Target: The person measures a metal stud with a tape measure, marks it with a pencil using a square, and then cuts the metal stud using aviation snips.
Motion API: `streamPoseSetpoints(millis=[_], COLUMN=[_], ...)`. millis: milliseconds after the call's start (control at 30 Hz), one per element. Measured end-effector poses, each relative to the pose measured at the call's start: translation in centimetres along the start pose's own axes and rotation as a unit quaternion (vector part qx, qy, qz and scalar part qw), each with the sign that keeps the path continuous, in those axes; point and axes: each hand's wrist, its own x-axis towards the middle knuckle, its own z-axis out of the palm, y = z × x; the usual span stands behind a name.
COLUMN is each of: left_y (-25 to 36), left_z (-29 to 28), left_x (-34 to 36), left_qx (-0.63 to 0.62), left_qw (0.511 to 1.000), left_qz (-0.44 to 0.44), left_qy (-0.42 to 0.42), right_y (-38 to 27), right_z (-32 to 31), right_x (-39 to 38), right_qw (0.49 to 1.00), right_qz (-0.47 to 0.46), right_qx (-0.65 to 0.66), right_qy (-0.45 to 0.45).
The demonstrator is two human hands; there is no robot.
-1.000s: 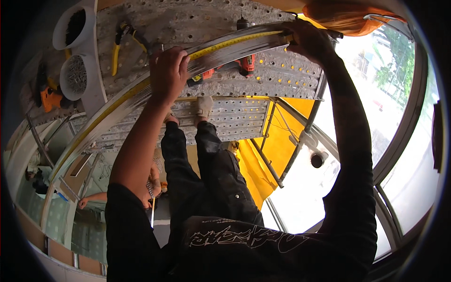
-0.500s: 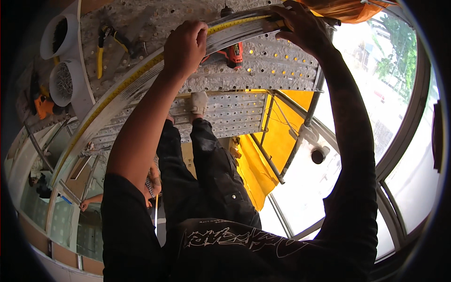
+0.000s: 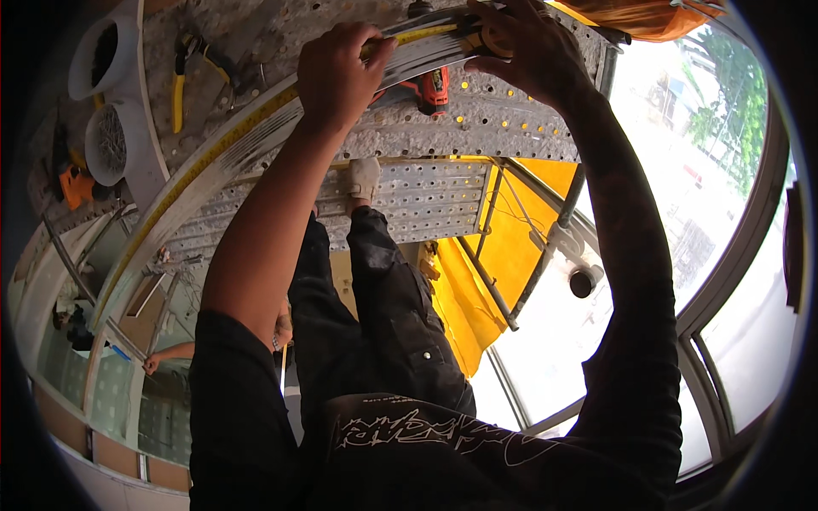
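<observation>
A long pale metal strip runs from the lower left up to the top, bowed by the lens. Along it lies the yellow blade of a tape measure, pulled out. My right hand is curled round the tape measure's case at the strip's far end, fingers partly hidden. My left hand is closed in a pinch over the blade; what its fingers hold is too small to tell. Under the strip, between both hands, a red and black power drill rests on the perforated metal platform.
Yellow-handled pliers lie on the platform. Two white tubs, one with screws, stand left, beside an orange tool. A scaffold pole and yellow sheeting are lower right. A co-worker's hand shows below left.
My left hand has shifted slightly right along the strip and tipped over. The right hand has moved slightly left with the tape measure case. The view has tilted a little.
</observation>
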Motion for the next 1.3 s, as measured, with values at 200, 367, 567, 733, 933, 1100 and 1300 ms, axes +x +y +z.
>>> streamPoseSetpoints(millis=[200,367,567,733,933,1100,1300], left_y=[-0.3,-0.1,-0.2,-0.3,-0.1,-0.6,-0.2], left_z=[0.1,0.2,0.8,0.2,0.4,0.0,0.3], left_x=[0.0,0.0,-0.1,-0.1,0.1,-0.2,0.0], left_qx=[0.011,0.035,0.028,0.025,0.021,0.04,0.027], left_qw=[1.0,0.999,0.999,1.0,1.0,0.999,0.999], left_qz=[0.0,0.011,0.02,0.018,0.02,0.018,0.018], left_qy=[0.005,0.004,0.013,0.003,0.004,0.003,-0.001], right_y=[-1.5,-3.4,-2.0,-4.9,-4.6,-6.2,-5.4], right_z=[-0.1,0.4,2.7,1.4,1.5,-1.6,-0.6], right_x=[0.5,1.5,2.0,2.1,1.7,1.5,1.5], right_qw=[0.997,0.906,0.889,0.879,0.939,0.844,0.726], right_qz=[-0.013,0.125,0.062,0.154,0.025,0.185,0.151], right_qx=[0.015,0.352,0.441,0.45,0.324,0.502,0.671], right_qy=[0.074,0.201,0.103,0.037,0.109,-0.031,0.018])
